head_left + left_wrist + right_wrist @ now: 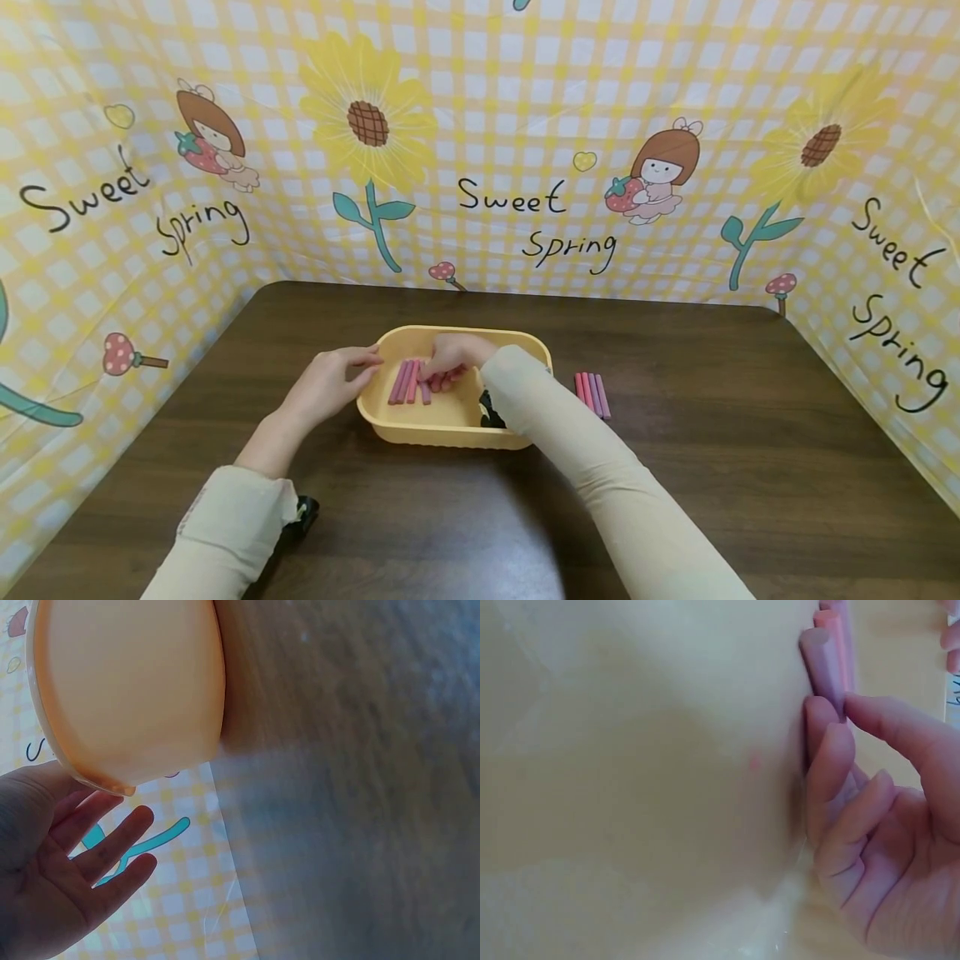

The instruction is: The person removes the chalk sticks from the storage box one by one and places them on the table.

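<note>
A yellow plastic basin (450,435) stands on the table, with a row of pink and purple chalk sticks (402,383) lying at the left of its floor. Reaching inside, my right hand (448,360) pinches a purple chalk stick (821,664) between thumb and forefinger near one end. That stick lies beside the others, close to the basin floor. At the basin's left end my left hand (333,379) touches the rim with thumb and forefinger. The left wrist view shows its other fingers (116,851) loosely spread below the basin's corner.
Several more pink and purple chalk sticks (592,395) lie side by side on the dark wooden table (675,467), right of the basin. A yellow checked cloth (510,100) with printed flowers hangs behind and along both sides. Black wrist devices (303,515) show by both sleeves.
</note>
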### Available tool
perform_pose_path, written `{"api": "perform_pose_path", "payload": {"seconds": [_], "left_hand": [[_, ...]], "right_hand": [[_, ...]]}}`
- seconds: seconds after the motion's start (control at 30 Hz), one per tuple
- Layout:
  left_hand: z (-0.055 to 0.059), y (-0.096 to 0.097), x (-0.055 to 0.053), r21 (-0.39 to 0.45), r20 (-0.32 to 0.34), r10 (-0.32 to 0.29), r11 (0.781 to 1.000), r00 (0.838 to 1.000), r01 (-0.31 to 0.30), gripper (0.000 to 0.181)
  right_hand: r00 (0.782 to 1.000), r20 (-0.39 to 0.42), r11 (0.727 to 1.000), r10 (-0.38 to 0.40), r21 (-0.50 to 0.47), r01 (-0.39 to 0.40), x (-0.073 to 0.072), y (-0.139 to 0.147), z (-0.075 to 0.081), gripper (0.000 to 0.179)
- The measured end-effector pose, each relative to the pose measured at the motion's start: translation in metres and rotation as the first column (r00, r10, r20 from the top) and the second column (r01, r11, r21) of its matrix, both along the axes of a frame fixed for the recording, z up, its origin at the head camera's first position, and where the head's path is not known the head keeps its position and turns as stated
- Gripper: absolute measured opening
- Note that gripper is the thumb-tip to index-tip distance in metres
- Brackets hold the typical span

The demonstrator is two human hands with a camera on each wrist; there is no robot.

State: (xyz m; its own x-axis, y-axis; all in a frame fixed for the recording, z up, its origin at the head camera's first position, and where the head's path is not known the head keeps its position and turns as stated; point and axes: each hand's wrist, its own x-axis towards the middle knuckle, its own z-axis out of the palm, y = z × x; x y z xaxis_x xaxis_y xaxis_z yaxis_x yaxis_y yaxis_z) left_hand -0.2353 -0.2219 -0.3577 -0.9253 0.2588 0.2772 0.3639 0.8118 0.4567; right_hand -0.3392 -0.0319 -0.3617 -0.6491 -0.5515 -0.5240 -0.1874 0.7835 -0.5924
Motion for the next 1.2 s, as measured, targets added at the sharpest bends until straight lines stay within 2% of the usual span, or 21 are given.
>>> {"api": "perform_pose_path", "payload": {"seconds": [0.17,0.33,0.57,0.83,1.2], "left_hand": [[0.0,0.0,0.0,0.003,0.001,0.0,1.0,1.0,0.0,0.022],[0.0,0.0,0.0,0.0,-0.002,0.002,1.0,1.0,-0.002,0.022],[0.0,0.0,0.001,-0.007,-0.01,0.006,1.0,1.0,-0.006,0.021],[0.0,0.0,0.001,0.001,-0.006,0.008,1.0,1.0,-0.008,0.021],[0.001,0.0,0.001,0.007,0.006,0.007,1.0,1.0,-0.007,0.022]], "right_hand": [[0.998,0.061,1.0,0.007,-0.01,-0.007,-0.003,0.005,0.002,0.031],[0.991,0.128,0.997,0.038,-0.074,-0.028,-0.003,0.012,0.009,0.035],[0.994,0.096,0.993,0.058,-0.104,-0.048,-0.005,0.024,0.024,0.034],[0.995,0.094,0.988,-0.017,-0.149,0.031,-0.005,0.037,0.033,0.023],[0.995,0.102,0.982,-0.005,-0.189,0.024,-0.006,0.055,0.047,0.022]]}}
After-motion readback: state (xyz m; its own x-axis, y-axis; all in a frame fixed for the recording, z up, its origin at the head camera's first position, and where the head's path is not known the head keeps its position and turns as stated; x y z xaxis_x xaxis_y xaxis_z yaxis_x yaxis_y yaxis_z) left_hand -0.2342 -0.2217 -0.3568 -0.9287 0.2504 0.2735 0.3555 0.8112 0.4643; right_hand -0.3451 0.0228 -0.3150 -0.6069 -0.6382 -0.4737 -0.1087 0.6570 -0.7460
